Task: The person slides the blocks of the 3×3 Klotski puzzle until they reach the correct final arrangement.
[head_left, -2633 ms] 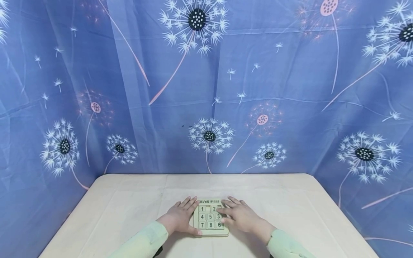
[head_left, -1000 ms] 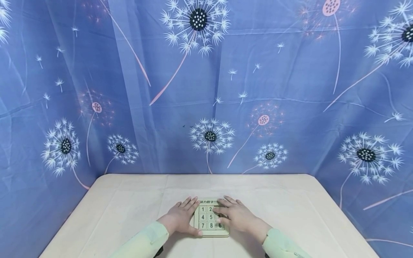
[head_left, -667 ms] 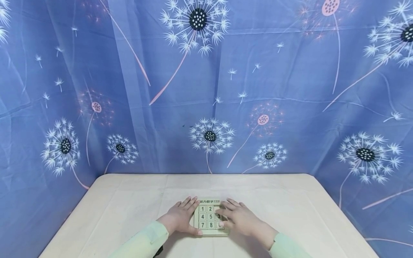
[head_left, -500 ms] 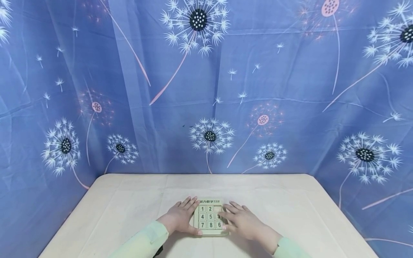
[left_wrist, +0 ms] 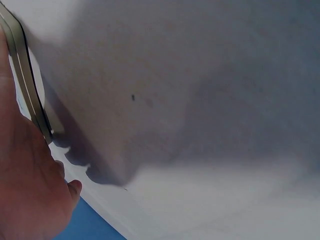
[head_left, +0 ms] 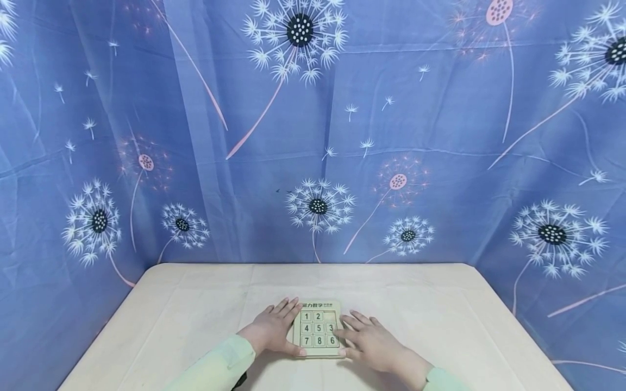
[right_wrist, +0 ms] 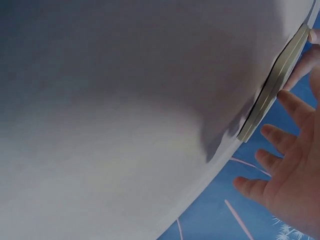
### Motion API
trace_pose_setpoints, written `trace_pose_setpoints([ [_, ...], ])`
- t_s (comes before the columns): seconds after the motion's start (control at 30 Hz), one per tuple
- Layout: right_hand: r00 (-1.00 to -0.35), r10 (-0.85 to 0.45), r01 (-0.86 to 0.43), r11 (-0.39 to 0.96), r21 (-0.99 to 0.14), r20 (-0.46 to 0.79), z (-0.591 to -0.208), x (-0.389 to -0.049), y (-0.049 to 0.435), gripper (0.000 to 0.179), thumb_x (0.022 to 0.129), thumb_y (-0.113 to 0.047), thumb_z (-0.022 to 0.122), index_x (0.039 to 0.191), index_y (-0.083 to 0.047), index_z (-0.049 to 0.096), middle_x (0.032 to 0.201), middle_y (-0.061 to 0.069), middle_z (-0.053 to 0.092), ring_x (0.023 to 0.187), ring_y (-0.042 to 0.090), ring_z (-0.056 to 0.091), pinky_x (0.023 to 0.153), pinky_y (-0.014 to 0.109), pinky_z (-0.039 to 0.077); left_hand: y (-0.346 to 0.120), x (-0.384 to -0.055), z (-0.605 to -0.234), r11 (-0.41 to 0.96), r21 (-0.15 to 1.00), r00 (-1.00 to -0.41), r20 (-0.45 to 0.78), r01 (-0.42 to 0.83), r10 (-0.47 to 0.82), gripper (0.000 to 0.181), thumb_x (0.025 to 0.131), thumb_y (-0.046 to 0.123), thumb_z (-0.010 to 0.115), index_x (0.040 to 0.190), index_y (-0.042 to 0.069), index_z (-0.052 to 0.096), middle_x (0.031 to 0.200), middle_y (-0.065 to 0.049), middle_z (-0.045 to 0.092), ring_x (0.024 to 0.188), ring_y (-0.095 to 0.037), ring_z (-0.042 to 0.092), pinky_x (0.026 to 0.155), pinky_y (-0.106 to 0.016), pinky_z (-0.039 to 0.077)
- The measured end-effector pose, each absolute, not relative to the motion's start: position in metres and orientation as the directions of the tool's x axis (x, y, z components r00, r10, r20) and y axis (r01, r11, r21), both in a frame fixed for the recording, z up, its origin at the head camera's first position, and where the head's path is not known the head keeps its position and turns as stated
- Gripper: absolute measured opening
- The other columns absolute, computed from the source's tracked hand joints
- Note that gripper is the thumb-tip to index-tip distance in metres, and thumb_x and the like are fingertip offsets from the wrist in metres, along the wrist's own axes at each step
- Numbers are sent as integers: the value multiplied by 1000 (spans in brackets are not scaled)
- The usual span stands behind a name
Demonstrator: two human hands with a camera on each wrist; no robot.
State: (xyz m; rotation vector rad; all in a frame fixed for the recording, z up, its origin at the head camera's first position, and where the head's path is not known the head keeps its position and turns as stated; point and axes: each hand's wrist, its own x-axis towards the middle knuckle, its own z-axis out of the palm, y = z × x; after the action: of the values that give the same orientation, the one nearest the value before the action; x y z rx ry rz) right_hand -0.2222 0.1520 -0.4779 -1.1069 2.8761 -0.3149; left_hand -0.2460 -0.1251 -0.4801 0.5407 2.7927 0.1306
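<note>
A pale green sliding number puzzle (head_left: 320, 352) lies flat on the table before me, dark lettering along its top edge. Its tiles read 1 and 2 in the top row, 4, 5, 3 in the middle, and 7, 8, 6 at the bottom; the top right cell is bare. My left hand (head_left: 275, 328) rests along the left side, thumb at the lower left corner, fingers stretched toward the upper left. On the right, my right hand (head_left: 370, 339) is spread, index fingertip at the 3 tile (head_left: 330, 328) and thumb by the lower right edge. Both wrist views show the puzzle's side edge.
A cream cloth covers the table (head_left: 415, 293). Blue curtains (head_left: 254, 206) with printed dandelions hang behind it and along both sides.
The 2 tile has slid left beside the 1, baring the top right cell. My right hand then drew back rightward, its index fingertip moving off the top row. The left hand stays put.
</note>
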Motion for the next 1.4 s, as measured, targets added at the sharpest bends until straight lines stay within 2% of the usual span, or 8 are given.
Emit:
trace_pose_setpoints([
  [0.83, -776, -630, -621, 749, -233, 43, -484, -225, 147, 59, 97, -58, 57, 140, -18, 63, 152, 19, 54, 142, 49, 47, 107, 78, 41, -124, -246, -480, 927, 137, -886, -276, 348, 373, 112, 78, 76, 71, 162, 14, 30, 173, -3, 24, 161, -26, 23, 131, -48, 28],
  [1.4, -803, -595, -585, 770, -256, 47, -482, -234, 139, 56, 96, -52, 62, 137, -14, 66, 150, 23, 55, 142, 51, 47, 105, 81, 40, -124, -249, -481, 930, 119, -888, -274, 349, 368, 114, 77, 77, 71, 162, 14, 30, 173, -2, 25, 161, -26, 23, 131, -49, 28],
])
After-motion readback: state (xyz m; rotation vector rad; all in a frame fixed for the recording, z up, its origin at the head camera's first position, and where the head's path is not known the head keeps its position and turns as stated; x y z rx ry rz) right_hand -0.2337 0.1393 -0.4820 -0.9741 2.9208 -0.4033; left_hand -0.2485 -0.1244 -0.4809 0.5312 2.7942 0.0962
